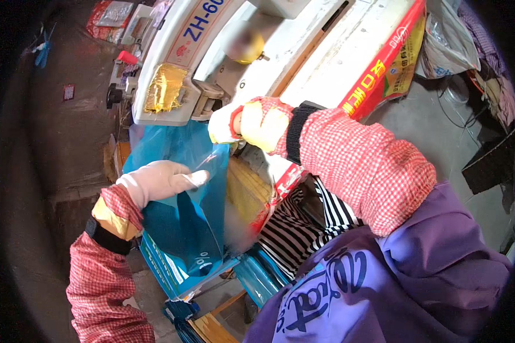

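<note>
A glossy blue plastic sheet [171, 143] hangs below the head of a white sewing machine [171, 68] and drapes down in folds. My left hand [160, 182], in a pale glove, grips the sheet near its left middle, thumb stretched along the surface and fingers partly hidden. My right hand [240, 126], in a white and yellow glove with a checked sleeve, is closed at the sheet's upper right edge, close under the machine's metal parts. Its fingertips are mostly hidden. A patch of gold woven cloth [166, 87] is stuck on the machine's head.
A white worktop [332, 46] with a red and yellow printed edge covering [377, 63] runs to the upper right. Below the sheet stands a stack of blue printed material [163, 268]. A clear plastic bag [446, 43] lies at the far right. A dark box [492, 163] stands on the floor.
</note>
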Tool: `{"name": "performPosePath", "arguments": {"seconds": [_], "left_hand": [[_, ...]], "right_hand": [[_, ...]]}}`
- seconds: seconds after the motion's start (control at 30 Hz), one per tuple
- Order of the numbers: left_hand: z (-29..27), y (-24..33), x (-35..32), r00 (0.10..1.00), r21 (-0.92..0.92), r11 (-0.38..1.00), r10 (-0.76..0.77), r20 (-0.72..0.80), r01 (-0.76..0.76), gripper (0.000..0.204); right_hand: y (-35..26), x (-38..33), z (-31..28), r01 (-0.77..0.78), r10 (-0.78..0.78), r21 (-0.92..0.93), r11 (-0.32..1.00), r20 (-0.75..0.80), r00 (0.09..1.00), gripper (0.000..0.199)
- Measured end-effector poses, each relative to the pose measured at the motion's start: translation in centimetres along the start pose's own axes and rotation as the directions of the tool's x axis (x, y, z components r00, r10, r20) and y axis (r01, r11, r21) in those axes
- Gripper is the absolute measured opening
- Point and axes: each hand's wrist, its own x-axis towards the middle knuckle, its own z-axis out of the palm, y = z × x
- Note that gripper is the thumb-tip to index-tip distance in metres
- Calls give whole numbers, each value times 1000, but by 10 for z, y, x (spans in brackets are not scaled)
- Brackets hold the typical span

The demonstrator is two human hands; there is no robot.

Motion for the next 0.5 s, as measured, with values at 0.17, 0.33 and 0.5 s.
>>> {"name": "performPosePath", "arguments": {"seconds": [0.17, 0.33, 0.5], "left_hand": [[-36, 14, -34, 973, -241, 968, 123, 197, -73, 58], [-18, -10, -50, 996, -590, 804, 91, -3, -75, 46], [-6, 1, -40, 958, -416, 887, 266, 103, -202, 55]], "right_hand": [[35, -37, 31, 131, 103, 656, 744, -305, 947, 45], [-98, 2, -48, -878, 886, 324, 351, 190, 424, 57], [-88, -29, -55, -586, 589, 300, 753, 88, 803, 57]]}}
